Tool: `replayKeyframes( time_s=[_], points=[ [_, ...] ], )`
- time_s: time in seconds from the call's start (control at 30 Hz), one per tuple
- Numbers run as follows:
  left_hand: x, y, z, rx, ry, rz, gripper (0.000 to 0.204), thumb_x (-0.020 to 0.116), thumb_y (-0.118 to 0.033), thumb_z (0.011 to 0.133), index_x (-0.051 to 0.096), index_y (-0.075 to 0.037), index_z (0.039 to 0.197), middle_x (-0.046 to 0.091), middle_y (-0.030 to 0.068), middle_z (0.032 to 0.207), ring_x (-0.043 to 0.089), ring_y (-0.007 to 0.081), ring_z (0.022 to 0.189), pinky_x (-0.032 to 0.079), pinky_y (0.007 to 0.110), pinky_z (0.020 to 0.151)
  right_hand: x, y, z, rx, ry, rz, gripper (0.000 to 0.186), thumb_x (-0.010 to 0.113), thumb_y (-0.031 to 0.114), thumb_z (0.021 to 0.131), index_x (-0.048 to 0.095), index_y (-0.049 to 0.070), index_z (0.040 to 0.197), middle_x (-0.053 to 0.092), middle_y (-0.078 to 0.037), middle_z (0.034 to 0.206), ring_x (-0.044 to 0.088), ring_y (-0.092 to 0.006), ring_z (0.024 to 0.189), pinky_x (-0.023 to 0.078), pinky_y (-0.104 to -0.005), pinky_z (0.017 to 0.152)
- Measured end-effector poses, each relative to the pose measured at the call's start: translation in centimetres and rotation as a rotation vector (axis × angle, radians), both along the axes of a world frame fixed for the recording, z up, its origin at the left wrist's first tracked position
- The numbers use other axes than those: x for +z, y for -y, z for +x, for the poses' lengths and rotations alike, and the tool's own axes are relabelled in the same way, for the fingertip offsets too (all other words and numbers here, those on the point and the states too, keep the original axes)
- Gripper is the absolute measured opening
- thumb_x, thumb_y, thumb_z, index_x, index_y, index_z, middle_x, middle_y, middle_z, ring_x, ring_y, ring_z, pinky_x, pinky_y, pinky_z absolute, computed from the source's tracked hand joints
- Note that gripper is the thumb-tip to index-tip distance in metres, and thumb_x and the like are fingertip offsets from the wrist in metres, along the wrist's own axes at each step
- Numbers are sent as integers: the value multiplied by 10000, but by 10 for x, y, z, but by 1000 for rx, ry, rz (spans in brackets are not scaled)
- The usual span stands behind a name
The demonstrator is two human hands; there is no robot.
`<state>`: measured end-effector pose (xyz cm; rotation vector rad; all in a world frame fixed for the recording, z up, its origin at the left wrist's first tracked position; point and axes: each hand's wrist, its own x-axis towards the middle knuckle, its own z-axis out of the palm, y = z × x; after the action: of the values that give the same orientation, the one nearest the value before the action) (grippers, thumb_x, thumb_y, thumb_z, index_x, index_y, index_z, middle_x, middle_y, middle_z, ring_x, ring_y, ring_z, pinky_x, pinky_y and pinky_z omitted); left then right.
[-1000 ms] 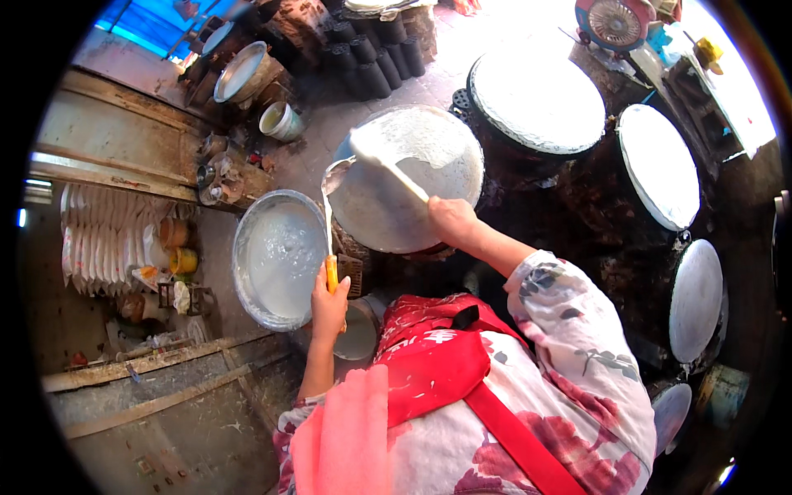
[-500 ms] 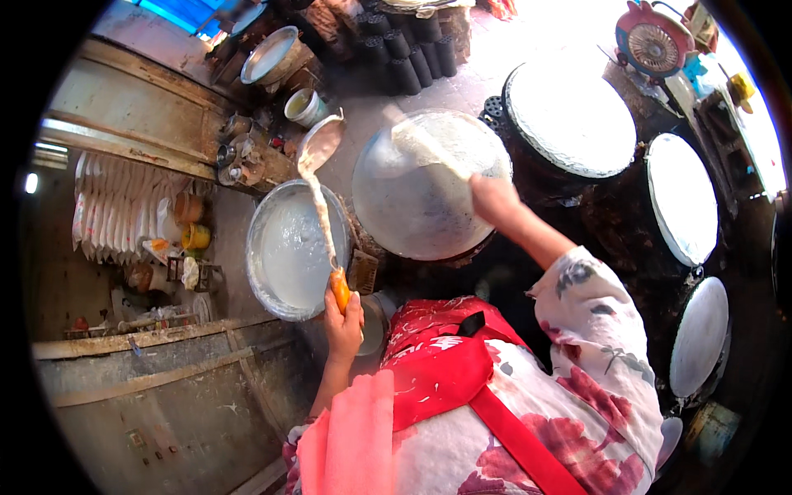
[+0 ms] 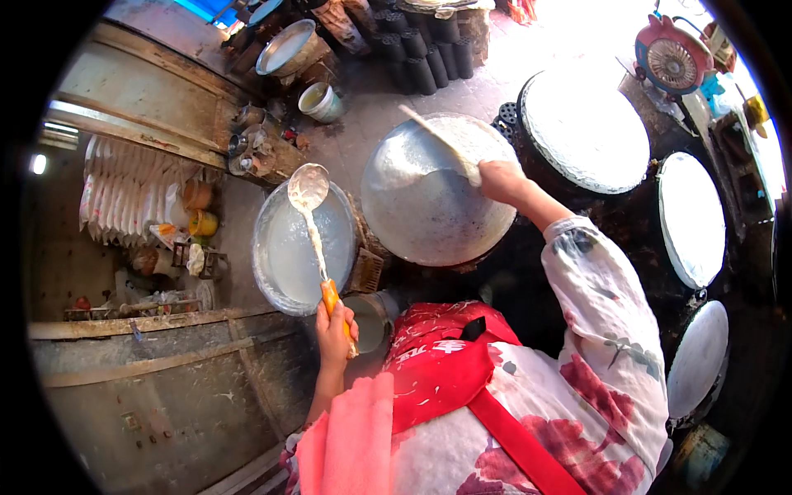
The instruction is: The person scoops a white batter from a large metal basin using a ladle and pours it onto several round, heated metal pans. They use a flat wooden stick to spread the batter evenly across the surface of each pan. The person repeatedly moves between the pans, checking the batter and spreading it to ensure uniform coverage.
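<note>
Both hands were gripping tools. Fingers curled around its orange handle, the left hand (image 3: 336, 332) held a metal ladle (image 3: 309, 188), whose batter-smeared bowl stood out ahead of that hand, above the far edge of a wide basin (image 3: 271, 291) of white batter (image 3: 285, 247). The right hand (image 3: 502, 183) was closed on the near end of a pale, flat scraper (image 3: 440, 140), which slanted forward and leftward from it across a round metal griddle (image 3: 412, 227); whether it touched the surface could not be told. White batter coated the griddle's far part, ahead of the right hand.

Just beyond the left hand, on its right, stood a small brown basket (image 3: 365, 271), and close beside its fingers a bucket (image 3: 375, 318). Right of the right hand sat a large white-covered griddle (image 3: 586, 132), and another (image 3: 691, 219) farther right. Well ahead of both hands were stacked black briquettes (image 3: 421, 73); a red fan (image 3: 672, 64) stood far ahead and right.
</note>
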<state>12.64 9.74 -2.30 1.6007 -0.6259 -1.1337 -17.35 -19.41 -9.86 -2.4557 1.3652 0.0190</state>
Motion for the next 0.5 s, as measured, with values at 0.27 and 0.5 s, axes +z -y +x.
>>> replayKeyframes(
  time_s=[0.27, 0.5],
  points=[
    [-4, -25, 3, 97, -73, 88, 197, 423, -237, 971, 427, -80, 1089, 480, 43, 684, 436, 91, 414, 357, 204, 371, 16, -50, -18, 213, -5, -33, 120, 516, 69, 779, 566, -8, 856, 641, -159, 689, 659, -309, 664, 517, -401, 570],
    [2, -1, -2, 85, -129, 90, 291, 422, -254, 972, 424, -75, 1201, 477, 53, 676, 430, 99, 413, 358, 214, 375, -4, 12, 10, 321, -13, -33, 154, 514, 53, 766, 586, -19, 880, 651, -188, 745, 661, -331, 719, 519, -419, 621]
  ],
)
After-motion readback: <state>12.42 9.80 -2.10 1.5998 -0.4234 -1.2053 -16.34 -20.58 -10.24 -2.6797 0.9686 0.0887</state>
